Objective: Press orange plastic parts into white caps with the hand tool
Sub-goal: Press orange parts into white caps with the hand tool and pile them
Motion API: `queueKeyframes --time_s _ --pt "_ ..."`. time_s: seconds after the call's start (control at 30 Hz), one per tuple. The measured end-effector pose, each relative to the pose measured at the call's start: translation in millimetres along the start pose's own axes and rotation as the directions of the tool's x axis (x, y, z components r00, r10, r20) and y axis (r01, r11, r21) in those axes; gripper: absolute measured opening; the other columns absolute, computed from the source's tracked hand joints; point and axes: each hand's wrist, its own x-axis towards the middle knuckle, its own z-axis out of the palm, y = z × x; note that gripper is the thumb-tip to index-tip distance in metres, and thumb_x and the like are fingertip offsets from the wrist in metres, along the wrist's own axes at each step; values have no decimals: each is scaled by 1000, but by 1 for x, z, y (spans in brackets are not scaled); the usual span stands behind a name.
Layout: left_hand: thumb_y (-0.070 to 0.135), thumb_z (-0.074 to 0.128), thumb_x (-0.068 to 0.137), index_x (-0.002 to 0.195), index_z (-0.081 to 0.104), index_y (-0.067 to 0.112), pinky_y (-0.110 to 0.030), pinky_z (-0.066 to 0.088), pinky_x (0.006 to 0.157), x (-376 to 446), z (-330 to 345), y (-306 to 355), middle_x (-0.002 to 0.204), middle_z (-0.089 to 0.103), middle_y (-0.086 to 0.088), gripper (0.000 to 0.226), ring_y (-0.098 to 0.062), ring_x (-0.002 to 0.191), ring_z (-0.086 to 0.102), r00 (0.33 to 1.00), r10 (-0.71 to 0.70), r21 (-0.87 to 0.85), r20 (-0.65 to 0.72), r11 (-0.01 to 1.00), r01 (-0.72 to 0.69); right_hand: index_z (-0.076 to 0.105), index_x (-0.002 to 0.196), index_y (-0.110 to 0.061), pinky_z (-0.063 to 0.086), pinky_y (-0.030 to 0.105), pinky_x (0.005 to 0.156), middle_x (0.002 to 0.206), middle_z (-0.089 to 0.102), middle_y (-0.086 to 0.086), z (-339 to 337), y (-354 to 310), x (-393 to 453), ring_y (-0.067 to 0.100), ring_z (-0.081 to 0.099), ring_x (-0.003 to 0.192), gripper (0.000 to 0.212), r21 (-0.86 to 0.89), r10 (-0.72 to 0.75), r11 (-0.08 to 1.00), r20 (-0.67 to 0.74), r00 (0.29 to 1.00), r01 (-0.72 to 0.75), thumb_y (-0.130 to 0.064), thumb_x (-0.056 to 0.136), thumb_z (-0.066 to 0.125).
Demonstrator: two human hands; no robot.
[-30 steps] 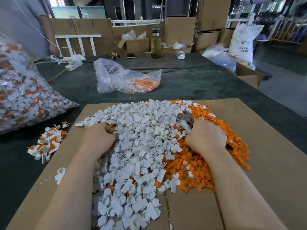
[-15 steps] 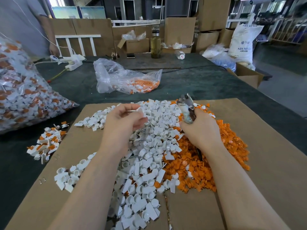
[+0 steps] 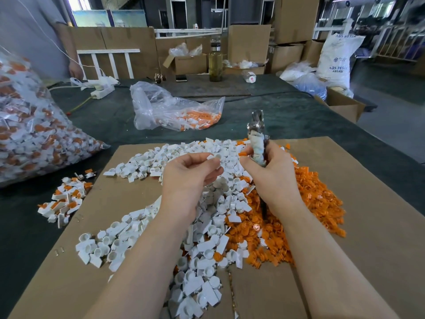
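A full bag point(image 3: 34, 125) of assembled pieces is seen left of the cardboard point(image 3: 379, 226) on the table point(image 3: 115, 116). On the cardboard, white caps point(image 3: 142, 162) are heaped, with orange parts point(image 3: 317, 199) piled at their right. Above the heap, one white cap point(image 3: 212, 157) is pinched by the left hand point(image 3: 188, 178). The tool point(image 3: 257, 137) is gripped upright by the right hand point(image 3: 273, 173), just beside the left.
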Motion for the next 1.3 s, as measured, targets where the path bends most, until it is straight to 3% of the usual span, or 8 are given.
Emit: queueKeyframes --time_s 0.23,0.4,0.67,1.0,1.2,1.3 --pt "0 73 84 91 70 5 -21 59 64 -3 5 -1 75 76 -10 9 -18 69 75 1000 -23 6 5 1000 23 61 85 -20 44 11 57 65 59 -21 6 -5 -4 -2 55 60 13 62 -74 996 41 996 71 -10 87 68" --pt "-1 75 81 85 70 6 -21 59 61 -7 7 1 76 75 -15 10 -20 68 75 999 -26 -8 29 1000 27 63 88 -20 46 8 61 74 63 -14 11 -7 -6 -6 62 69 12 30 -117 993 38 992 116 -10 88 69" --pt "-2 76 80 85 71 6 -22 58 63 -9 8 3 74 75 -13 10 -22 70 75 1000 1 -49 25 999 0 62 90 -20 44 10 59 70 61 -14 12 -4 -8 -3 59 66 9 -103 -128 987 -17 992 126 -23 88 71" --pt "4 79 79 81 74 13 -28 60 72 -7 6 -2 69 75 -4 11 -19 71 75 981 193 158 20 968 -193 62 88 -20 45 12 58 68 59 -15 13 -4 -7 -2 58 65 11 -155 -140 979 -46 989 131 -24 87 72" --pt "8 80 79 78 73 21 -25 58 71 -7 6 -4 70 75 1 14 -14 71 74 971 240 241 18 941 -237 61 88 -21 44 14 57 70 60 -15 14 -2 -7 1 59 67 13 -198 -151 970 -51 987 139 -27 87 73" --pt "6 80 79 79 74 17 -26 59 71 -6 5 -3 70 75 -1 13 -17 71 75 974 224 202 19 954 -223 62 88 -19 48 17 58 72 61 -14 15 -2 -8 4 61 68 13 -191 -160 971 -55 986 147 -26 87 73"
